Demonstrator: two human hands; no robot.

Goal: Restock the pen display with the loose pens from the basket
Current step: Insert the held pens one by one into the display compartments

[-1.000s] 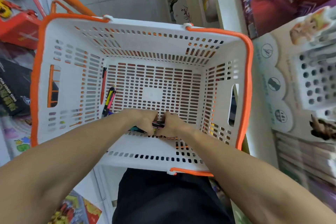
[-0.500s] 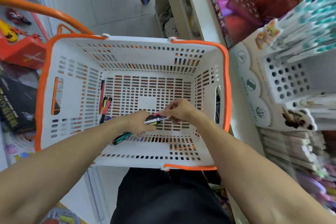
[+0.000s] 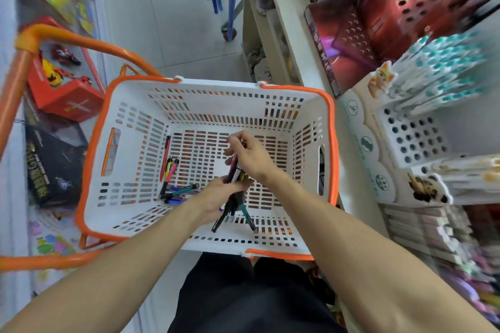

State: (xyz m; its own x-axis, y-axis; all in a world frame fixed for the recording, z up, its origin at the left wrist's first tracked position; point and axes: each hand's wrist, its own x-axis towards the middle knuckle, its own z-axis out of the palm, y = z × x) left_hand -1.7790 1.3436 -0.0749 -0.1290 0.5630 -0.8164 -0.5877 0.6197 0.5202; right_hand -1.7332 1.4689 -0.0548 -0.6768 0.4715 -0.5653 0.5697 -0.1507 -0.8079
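A bundle of pens point(image 3: 234, 199) sits at lower centre of the frame, above the floor of the white basket point(image 3: 216, 89). The bundle holds several pens; the exact count cannot be determined because the barrels overlap. Its lower ends fan out toward the near wall of the basket, and two dark tips and one teal tip are visible there.

The left hand point(image 3: 216, 197) is wrapped around the middle of the bundle, fingers curled over the barrels. The right hand point(image 3: 250, 155) is directly above it, fingers bent and pinching the upper ends of the same bundle. The two hands are together, nearly touching. Both forearms enter from the bottom corners of the frame and converge at the basket centre.

Loose pens point(image 3: 173, 181) remain on the basket floor, left of centre. One red pen point(image 3: 165, 157) lies apart along the left wall. Beside it lies a close group of about three, with yellow and pink barrels. Below these, a small heap with teal and blue barrels lies crossed; its count is unclear.

The basket has an orange rim and orange handles point(image 3: 54, 40), both swung down at left.

The pen display point(image 3: 414, 132) stands at the right of the frame. It shows a white panel of round holes, with rows of teal-capped pens point(image 3: 446, 67) above it, blurred.
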